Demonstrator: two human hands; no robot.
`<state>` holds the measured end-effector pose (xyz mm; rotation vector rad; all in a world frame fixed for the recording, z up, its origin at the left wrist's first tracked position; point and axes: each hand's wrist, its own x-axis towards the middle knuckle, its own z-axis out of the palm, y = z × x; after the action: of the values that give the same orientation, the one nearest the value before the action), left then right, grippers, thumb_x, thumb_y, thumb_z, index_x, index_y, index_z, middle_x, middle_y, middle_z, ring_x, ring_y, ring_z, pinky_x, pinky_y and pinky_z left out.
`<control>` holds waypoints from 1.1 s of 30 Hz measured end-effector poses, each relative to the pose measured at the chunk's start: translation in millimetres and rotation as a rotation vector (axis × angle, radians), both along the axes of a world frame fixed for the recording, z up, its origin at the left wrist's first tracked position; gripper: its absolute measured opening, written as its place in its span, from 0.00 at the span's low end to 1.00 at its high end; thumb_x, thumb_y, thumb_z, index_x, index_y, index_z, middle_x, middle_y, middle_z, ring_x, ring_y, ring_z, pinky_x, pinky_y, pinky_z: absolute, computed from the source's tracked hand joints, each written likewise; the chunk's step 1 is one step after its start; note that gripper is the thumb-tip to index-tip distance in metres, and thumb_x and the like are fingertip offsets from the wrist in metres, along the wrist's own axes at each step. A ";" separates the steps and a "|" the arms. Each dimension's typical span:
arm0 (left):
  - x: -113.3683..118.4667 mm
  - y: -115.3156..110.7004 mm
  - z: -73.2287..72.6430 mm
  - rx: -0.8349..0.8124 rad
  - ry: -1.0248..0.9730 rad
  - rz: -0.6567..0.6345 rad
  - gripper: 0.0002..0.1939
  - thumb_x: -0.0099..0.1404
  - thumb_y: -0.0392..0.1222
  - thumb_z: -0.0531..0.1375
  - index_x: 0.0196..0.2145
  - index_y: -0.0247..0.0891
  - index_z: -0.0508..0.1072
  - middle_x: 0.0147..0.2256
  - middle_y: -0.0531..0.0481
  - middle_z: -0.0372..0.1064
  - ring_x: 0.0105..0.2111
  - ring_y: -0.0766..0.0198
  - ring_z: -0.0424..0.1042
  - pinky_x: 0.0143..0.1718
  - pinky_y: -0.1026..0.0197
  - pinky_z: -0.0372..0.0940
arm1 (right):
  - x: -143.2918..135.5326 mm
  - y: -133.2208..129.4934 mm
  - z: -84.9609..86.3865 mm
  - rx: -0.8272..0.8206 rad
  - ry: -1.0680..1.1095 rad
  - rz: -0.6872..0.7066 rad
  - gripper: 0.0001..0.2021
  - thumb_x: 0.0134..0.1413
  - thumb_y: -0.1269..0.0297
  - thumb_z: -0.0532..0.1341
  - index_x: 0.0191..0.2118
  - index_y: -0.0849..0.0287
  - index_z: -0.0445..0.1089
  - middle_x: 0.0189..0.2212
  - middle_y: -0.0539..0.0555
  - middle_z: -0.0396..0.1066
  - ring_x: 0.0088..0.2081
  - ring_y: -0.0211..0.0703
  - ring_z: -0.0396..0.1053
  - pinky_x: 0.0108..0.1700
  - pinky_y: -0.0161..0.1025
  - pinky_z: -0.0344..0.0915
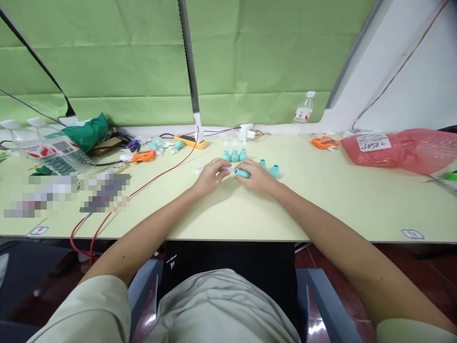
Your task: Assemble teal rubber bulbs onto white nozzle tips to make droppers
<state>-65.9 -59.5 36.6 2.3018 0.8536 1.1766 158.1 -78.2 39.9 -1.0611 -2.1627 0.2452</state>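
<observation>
My left hand (210,176) pinches a small clear plastic nozzle (226,168) between thumb and fingers. In my right hand (257,176) lies a teal squeeze bulb (242,173), tilted so its open neck faces left toward the nozzle. Bulb and nozzle are close but look apart. Just behind my hands stand three teal bulbs with clear nozzles (234,152) on them, in a row. Beside my right hand are two bulbs without nozzles, one teal bulb (274,170) and another teal bulb (263,163), both upright. A small clear piece (198,169) lies left of my left hand.
Orange tools (143,156) and bagged parts (156,146) lie at the back left, near large plastic bottles (59,147). A red cable (160,175) crosses the table. At the right are a red plastic bag (396,151), an orange cutter (324,142) and a bottle (303,114).
</observation>
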 end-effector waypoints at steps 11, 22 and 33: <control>6.5 -2.7 -4.1 -0.270 -0.269 -0.171 0.14 0.61 0.47 0.70 0.39 0.36 0.74 0.39 0.47 0.72 0.39 0.62 0.74 0.45 0.55 0.71 | -1.4 -0.2 -1.5 0.000 -0.021 0.033 0.07 0.62 0.61 0.61 0.40 0.57 0.74 0.38 0.55 0.72 0.42 0.47 0.70 0.45 0.40 0.62; 15.0 -17.2 2.0 -0.327 -0.277 -0.268 0.13 0.60 0.45 0.71 0.37 0.35 0.75 0.38 0.46 0.73 0.39 0.61 0.73 0.43 0.56 0.69 | -2.5 -9.2 6.1 -0.205 0.038 0.045 0.18 0.54 0.53 0.64 0.23 0.58 0.61 0.22 0.47 0.62 0.28 0.38 0.60 0.32 0.36 0.52; 9.9 -26.3 13.9 -0.019 0.032 -0.176 0.07 0.68 0.43 0.64 0.40 0.38 0.76 0.39 0.47 0.75 0.36 0.65 0.73 0.40 0.61 0.68 | 5.1 -19.1 25.5 -0.771 0.173 0.225 0.12 0.50 0.55 0.67 0.31 0.59 0.70 0.18 0.44 0.57 0.21 0.34 0.54 0.24 0.35 0.49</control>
<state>-56.0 -85.8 50.5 2.3322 0.6552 1.0540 163.3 -97.3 65.3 -1.1252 -2.0535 1.3014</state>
